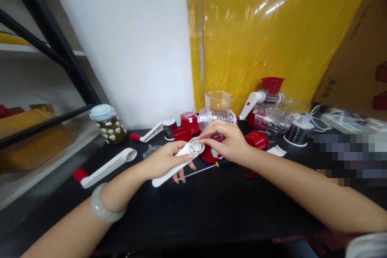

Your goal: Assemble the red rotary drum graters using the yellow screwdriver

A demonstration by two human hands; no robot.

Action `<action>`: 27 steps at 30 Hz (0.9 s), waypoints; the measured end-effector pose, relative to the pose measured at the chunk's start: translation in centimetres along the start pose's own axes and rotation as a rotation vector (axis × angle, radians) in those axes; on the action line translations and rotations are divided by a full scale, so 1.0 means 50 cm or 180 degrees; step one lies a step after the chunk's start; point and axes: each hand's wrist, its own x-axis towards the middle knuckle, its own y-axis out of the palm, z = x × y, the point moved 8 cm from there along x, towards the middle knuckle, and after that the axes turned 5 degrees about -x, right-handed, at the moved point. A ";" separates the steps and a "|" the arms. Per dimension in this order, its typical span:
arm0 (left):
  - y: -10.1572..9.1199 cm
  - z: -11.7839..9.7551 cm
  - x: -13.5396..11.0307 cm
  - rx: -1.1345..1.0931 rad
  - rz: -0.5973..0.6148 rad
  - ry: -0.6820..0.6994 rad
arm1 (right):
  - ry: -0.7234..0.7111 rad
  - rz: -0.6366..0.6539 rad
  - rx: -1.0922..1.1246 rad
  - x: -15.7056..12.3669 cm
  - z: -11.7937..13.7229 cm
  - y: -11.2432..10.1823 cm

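My left hand [165, 159] is closed around a white crank arm [175, 169] whose round socket end points up and to the right. Thumb and fingers of my right hand [225, 139] are pinched together at the rim of that socket; whatever small piece they may hold is hidden. Just below my left fingertips runs a thin metal rod with a yellow end [217, 164]; I cannot tell whether those fingers touch it. Behind my hands stands a rotary grater body with a clear hopper [218, 100] and red base, partly covered by my right hand.
At left lie two white cranks with red knobs [104, 169] [151, 133] and a blue-lidded jar [109, 125]. Grater drums [169, 127] [298, 131] and red parts [256, 140] surround the work. Another grater [272, 96] stands right, near a power strip [344, 121]. Black shelf framing [60, 48] borders the left.
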 end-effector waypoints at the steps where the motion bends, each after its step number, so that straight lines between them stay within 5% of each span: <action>1: 0.011 0.003 0.000 0.0009 0.0061 -0.0079 | 0.0005 0.0002 0.0019 -0.010 -0.002 0.003; 27: 0.038 0.020 -0.036 0.0165 0.0110 -0.0408 | -0.0827 0.0054 -0.0506 -0.055 0.064 0.034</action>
